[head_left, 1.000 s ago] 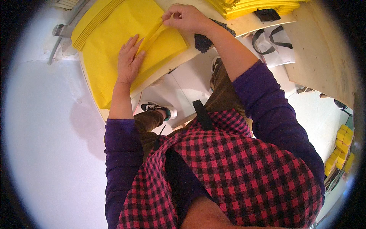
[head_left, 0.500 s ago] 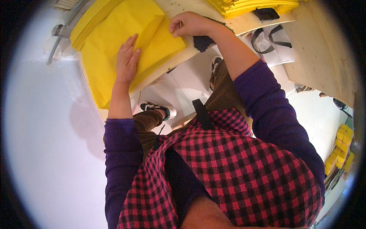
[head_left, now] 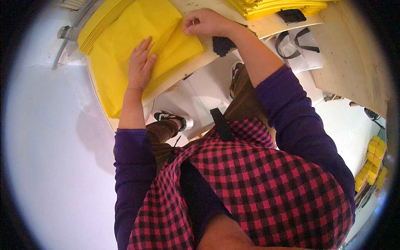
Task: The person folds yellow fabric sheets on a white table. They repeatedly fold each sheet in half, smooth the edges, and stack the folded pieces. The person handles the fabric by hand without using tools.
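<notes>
A large yellow cloth sheet [head_left: 121, 46] lies on a pale wooden table [head_left: 266, 27] at the top of the view. My left hand [head_left: 140, 62] lies flat on the cloth, fingers spread, pressing it down. My right hand [head_left: 206, 21] is curled on the edge of a folded-over yellow flap [head_left: 183, 43] near the cloth's right side. The cloth hangs a little over the table's near edge.
A stack of yellow cloths [head_left: 279, 6] sits at the table's far right with a small black piece [head_left: 291, 15] beside it. Another dark piece [head_left: 223, 43] lies by my right wrist. White floor and my shoes [head_left: 173, 118] are below. Yellow items [head_left: 373, 160] are piled at far right.
My right hand has drawn the yellow flap rightward and down across the cloth. My left hand has stayed flat on the sheet.
</notes>
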The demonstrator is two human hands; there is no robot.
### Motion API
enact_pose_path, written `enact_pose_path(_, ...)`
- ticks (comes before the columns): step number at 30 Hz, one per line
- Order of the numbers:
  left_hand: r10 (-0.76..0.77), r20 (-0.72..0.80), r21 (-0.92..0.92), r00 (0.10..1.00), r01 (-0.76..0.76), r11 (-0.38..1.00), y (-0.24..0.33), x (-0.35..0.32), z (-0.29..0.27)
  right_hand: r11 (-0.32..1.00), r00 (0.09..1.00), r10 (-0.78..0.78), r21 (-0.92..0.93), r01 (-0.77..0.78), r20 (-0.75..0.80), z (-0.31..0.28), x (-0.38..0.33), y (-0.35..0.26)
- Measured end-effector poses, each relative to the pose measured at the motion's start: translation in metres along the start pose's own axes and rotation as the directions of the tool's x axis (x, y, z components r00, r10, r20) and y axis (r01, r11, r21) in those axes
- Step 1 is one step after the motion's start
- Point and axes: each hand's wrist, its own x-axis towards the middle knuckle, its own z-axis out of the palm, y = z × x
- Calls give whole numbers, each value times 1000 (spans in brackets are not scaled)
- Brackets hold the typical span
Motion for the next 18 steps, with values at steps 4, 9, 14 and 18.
enact_pose_path(4,53,24,64,998,-55,996,3,-1,-2,1000,998,2,21,-1,-61,3,6,-4)
enact_pose_path(9,62,23,102,998,-64,993,3,-2,-1,996,983,-71,35,78,-169,9,11,-1)
enact_pose_path(14,-9,10,22,1000,9,1000,-3,-1,2,995,947,-57,54,78,-315,9,23,1)
enact_pose_path(18,-6,0,18,1000,6,1000,-4,-3,1,995,999,-13,99,18,-46,-5,3,13)
